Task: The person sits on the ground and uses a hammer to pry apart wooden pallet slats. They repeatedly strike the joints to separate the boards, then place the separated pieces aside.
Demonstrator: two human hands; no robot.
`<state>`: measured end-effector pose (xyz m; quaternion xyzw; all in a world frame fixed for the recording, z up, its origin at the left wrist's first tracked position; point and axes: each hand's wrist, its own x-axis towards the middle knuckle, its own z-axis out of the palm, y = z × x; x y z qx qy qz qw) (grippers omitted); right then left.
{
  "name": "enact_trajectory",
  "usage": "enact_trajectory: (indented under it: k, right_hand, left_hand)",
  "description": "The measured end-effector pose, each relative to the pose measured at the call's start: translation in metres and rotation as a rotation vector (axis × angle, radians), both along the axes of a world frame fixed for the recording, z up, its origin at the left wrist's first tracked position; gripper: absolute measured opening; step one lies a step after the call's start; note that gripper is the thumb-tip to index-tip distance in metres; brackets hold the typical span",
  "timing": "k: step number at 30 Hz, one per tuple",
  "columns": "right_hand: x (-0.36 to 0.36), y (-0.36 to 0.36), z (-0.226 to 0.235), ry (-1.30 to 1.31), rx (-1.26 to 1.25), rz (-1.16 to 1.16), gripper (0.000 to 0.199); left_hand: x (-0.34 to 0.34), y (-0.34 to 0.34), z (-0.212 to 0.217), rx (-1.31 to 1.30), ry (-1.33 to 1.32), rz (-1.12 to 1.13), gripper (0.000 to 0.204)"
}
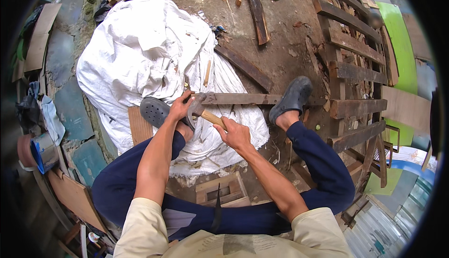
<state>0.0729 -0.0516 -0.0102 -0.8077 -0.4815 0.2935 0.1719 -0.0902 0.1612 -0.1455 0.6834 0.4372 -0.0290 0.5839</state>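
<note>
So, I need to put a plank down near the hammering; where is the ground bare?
Bare dirt lies between the white sheet and the pallet, though planks cross it. Crowded around the hammer, both hands and feet.

Soft, even daylight; faint shadows; fisheye-bent edges, rim perhaps slightly blurred.

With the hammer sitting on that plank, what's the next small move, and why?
Probably lever the handle back. The hammer head sits on the plank end, the left hand steadies it there, and the right hand grips the handle; whether a nail is caught can't be seen.
</note>
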Motion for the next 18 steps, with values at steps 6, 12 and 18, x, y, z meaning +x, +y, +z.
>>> enact_trajectory:
  k: [6, 12, 18]
  right_hand:
    - [-0.008, 0.004, -0.019, -0.02, -0.166, -0.285, 0.04]
    - [0.002, 0.004, -0.002, 0.022, -0.136, -0.131, 0.041]
    - [-0.04, 0.022, 0.006, 0.121, -0.185, -0.194, 0.044]
  left_hand:
    - [0.013, -0.01, 0.023, 0.033, 0.084, 0.027, 0.044]
    - [0.007, -0.005, 0.011, 0.09, 0.029, 0.005, 0.042]
    - [-0.005, 0.0, -0.009, -0.475, -0.298, 0.195, 0.037]
